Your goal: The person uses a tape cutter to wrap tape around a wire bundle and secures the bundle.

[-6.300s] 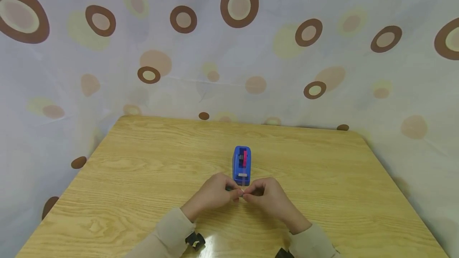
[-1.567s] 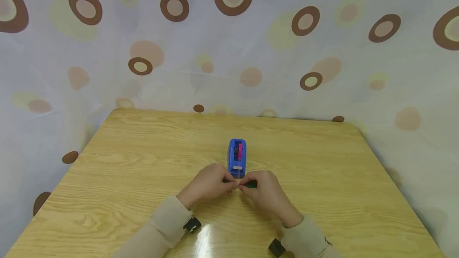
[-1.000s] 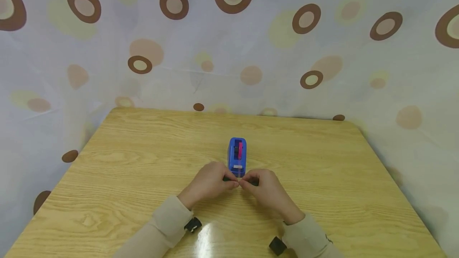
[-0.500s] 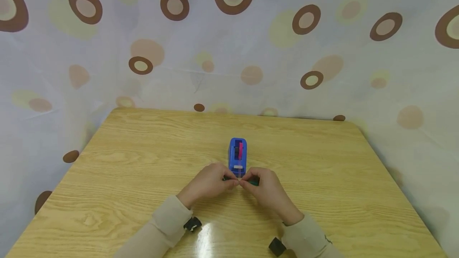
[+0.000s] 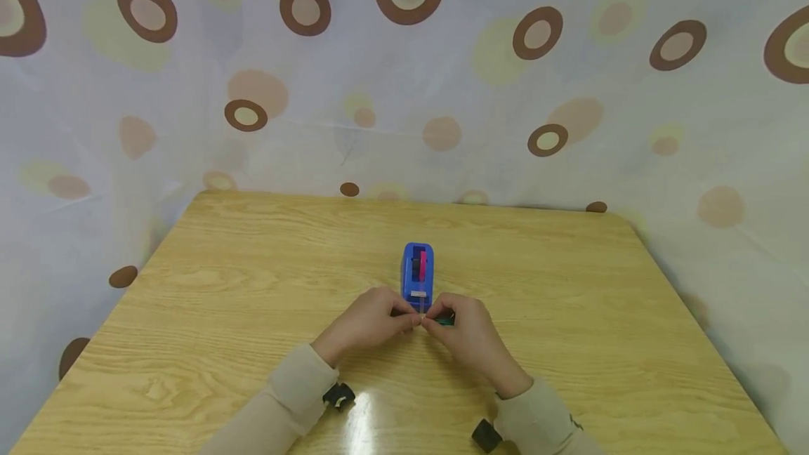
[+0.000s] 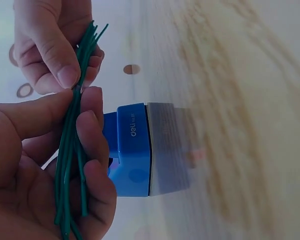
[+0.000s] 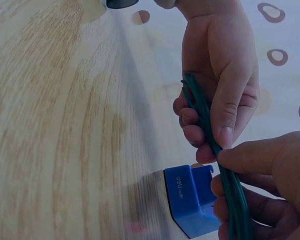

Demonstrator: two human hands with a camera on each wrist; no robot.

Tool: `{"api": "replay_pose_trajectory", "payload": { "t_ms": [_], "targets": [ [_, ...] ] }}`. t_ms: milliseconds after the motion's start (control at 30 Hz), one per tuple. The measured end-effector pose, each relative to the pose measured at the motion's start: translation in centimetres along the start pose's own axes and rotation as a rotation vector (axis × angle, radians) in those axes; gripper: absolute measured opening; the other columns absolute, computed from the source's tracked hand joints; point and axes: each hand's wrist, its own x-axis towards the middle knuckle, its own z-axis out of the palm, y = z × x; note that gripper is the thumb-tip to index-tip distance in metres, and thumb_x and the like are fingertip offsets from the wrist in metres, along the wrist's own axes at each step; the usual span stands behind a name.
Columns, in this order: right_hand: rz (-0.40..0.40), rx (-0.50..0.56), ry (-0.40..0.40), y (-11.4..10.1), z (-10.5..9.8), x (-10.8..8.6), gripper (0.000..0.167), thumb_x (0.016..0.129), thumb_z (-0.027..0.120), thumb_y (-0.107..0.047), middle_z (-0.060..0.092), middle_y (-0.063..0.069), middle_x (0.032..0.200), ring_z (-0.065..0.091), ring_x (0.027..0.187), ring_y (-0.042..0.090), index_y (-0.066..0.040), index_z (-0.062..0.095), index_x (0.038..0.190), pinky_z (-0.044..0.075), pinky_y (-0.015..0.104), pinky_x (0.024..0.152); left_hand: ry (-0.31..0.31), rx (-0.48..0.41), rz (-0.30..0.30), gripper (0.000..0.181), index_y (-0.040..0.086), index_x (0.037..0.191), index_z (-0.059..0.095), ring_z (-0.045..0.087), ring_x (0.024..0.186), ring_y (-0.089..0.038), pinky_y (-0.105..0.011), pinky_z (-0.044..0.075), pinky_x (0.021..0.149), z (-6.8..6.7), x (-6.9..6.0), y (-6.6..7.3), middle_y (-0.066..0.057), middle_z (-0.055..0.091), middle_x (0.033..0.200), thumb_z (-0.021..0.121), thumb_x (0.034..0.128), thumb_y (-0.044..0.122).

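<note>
A pale backdrop (image 5: 354, 76) printed with brown-ringed circles rises behind the wooden surface (image 5: 569, 279). Over its near half reach two arms in beige sleeves (image 5: 268, 402), a black strap (image 5: 339, 395) at the left cuff. The left hand (image 5: 369, 320) and right hand (image 5: 469, 332) meet fingertip to fingertip near the middle. Just beyond them stands a blue tape dispenser (image 6: 132, 150), upright, its long axis running away from the person and its cutting end toward the hands. Between the hands, raised off the surface beside that end, is a bundle of thin green strands (image 6: 70, 135). Its long axis lies crosswise, from one palm to the other, with one end toward the left palm and the slightly splayed other toward the right. Each hand's thumb and index finger are together, pinching the bundle near its middle; the left hand's other fingers curl along it. A pink roll (image 5: 423, 266) sits inside the dispenser, and a narrow clear strip (image 5: 422, 305) runs from the cutter toward the fingertips; whether it sticks to the strands cannot be told.
</note>
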Motion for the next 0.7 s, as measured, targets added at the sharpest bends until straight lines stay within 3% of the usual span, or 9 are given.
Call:
{"api": "replay_pose_trajectory", "payload": {
  "t_ms": [400,567,700],
  "targets": [
    [0.018,0.015,-0.009,-0.01,-0.19,0.09,0.005,0.091,0.072,-0.01,0.068,-0.006,0.084,0.059,0.077,0.012,-0.014,0.073,0.087,0.052,0.031,0.071,0.044,0.005,-0.005,0.012,0.011,0.094,0.081,0.052,0.066,-0.007,-0.024,0.043,0.055,-0.07,0.0,0.21,0.01,0.071,0.082,0.071,0.0927,0.017],
    [0.007,-0.012,-0.038,-0.03,-0.2,0.16,0.007,0.093,0.07,-0.013,0.072,-0.005,0.09,0.065,0.087,0.013,-0.012,0.076,0.09,0.054,0.039,0.08,0.061,0.026,-0.008,0.011,0.013,0.094,0.081,0.054,0.07,-0.008,-0.026,0.046,0.058,-0.04,0.04,0.23,0.008,0.072,0.087,0.073,0.0915,0.019],
    [-0.007,-0.033,-0.048,0.16,-0.04,0.22,0.008,0.093,0.07,-0.013,0.072,-0.006,0.088,0.065,0.087,0.012,-0.013,0.076,0.089,0.053,0.039,0.08,0.064,0.031,-0.018,0.009,0.016,0.094,0.081,0.054,0.07,-0.008,-0.026,0.046,0.059,-0.02,0.02,0.24,0.009,0.072,0.088,0.073,0.091,0.02]
  ]
}}
